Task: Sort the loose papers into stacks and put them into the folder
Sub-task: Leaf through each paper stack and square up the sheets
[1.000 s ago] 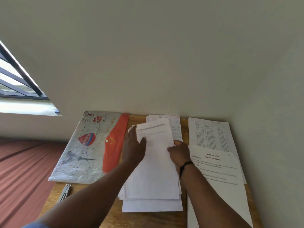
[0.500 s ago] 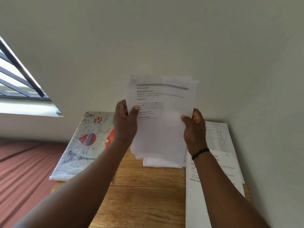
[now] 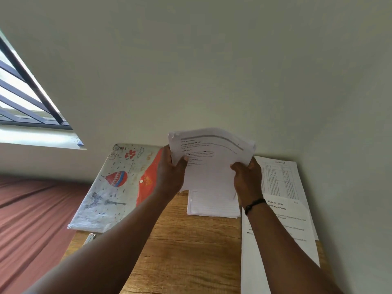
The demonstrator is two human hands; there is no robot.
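Both my hands hold one stack of printed papers (image 3: 209, 158) upright above the wooden table (image 3: 191, 251). My left hand (image 3: 170, 172) grips its left edge and my right hand (image 3: 247, 177) grips its right edge, thumbs on the front sheet. Under the raised stack a smaller pile of lined sheets (image 3: 212, 205) lies flat. The folder (image 3: 118, 187), white with a balloon print and an orange flap, lies shut at the table's left. A table-printed sheet (image 3: 280, 177) and a text sheet (image 3: 282, 230) lie along the right side.
A metal clip-like item (image 3: 88, 238) pokes out under the folder's near corner. A wall runs close behind and to the right of the table. A reddish-brown bed cover (image 3: 31, 219) fills the left, with a barred window (image 3: 23, 98) above it.
My hands lifted the paper stack off the table and raised it upright. Since half a second ago the stack has come lower, toward the table.
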